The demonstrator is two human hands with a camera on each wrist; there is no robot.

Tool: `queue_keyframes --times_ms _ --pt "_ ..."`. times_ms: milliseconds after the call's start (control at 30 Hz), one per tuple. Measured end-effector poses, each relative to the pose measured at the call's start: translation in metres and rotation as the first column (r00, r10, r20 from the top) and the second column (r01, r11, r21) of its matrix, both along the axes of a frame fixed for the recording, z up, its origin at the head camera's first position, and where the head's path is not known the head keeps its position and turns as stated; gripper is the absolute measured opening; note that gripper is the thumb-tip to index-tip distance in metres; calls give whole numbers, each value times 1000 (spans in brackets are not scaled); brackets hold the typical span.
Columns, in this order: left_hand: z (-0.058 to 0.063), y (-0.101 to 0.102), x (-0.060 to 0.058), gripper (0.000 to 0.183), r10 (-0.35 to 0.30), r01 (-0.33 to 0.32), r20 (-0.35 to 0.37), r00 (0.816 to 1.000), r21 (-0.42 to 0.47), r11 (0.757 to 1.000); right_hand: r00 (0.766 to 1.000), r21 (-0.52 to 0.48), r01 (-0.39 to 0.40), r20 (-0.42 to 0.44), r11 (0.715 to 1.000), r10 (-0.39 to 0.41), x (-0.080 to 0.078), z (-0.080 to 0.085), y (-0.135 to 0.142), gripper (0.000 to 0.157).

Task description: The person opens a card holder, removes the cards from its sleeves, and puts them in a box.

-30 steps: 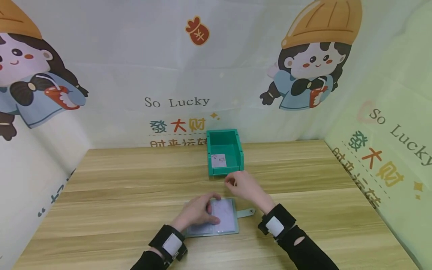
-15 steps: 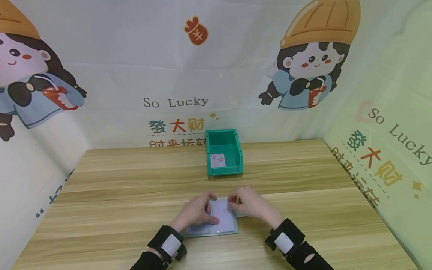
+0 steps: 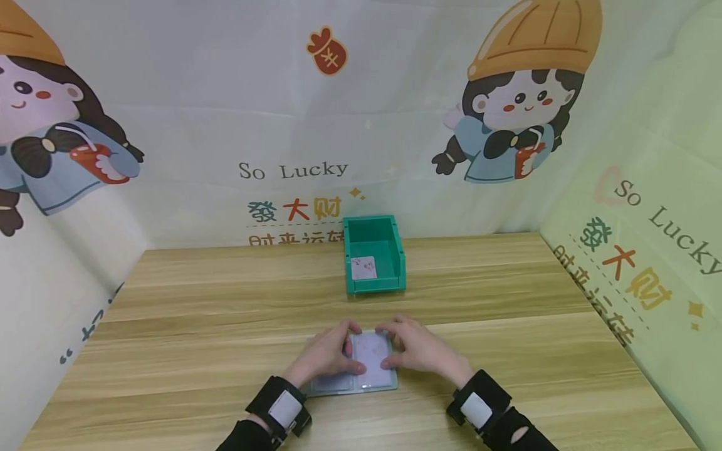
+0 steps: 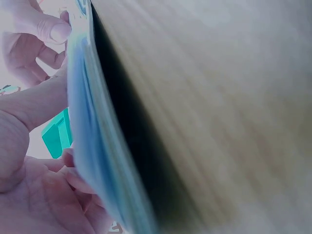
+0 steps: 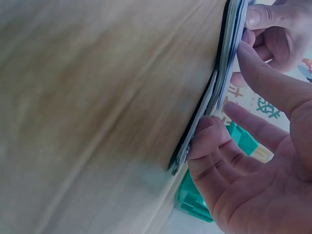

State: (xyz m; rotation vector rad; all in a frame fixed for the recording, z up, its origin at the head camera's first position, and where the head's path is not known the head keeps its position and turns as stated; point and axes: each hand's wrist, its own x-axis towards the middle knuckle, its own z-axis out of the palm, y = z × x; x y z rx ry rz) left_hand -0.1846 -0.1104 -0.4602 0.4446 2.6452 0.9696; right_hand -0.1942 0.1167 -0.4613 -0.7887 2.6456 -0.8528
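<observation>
A small pale-blue card album (image 3: 373, 379) lies opened out on the table, clear pockets facing up. On its left half rests my left hand (image 3: 324, 357), thumb and fingertips spread over the page near the centre fold. My right hand (image 3: 420, 347) touches the right half, thumb on the page and fingers at the far right corner. The closing strap (image 5: 187, 141) sticks out beside the album's edge in the right wrist view, right at my right fingers; from the head it is hidden under that hand. The left wrist view shows the album's layered edge (image 4: 100, 126) from low down.
A green open-front bin (image 3: 389, 286) stands at the back of the wooden table (image 3: 225, 300), against a printed backdrop (image 3: 389, 144). In the bin lies a small pinkish card (image 3: 363, 268), at the front left.
My right hand has come back from the bin's front to the album's right half, and its pinched fingers have spread. My left hand has stayed on the album.
</observation>
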Motion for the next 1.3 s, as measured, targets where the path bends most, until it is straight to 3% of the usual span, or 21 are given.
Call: queue_keyframes --times_ms 633,1300 --pt "-4 -3 -2 57 -4 3 21 1000 25 1000 999 -1 49 -4 999 -49 0 -4 -5 56" --pt "-2 -3 -1 56 -5 3 46 999 38 999 996 -38 83 -37 996 -84 1 -3 -7 40"
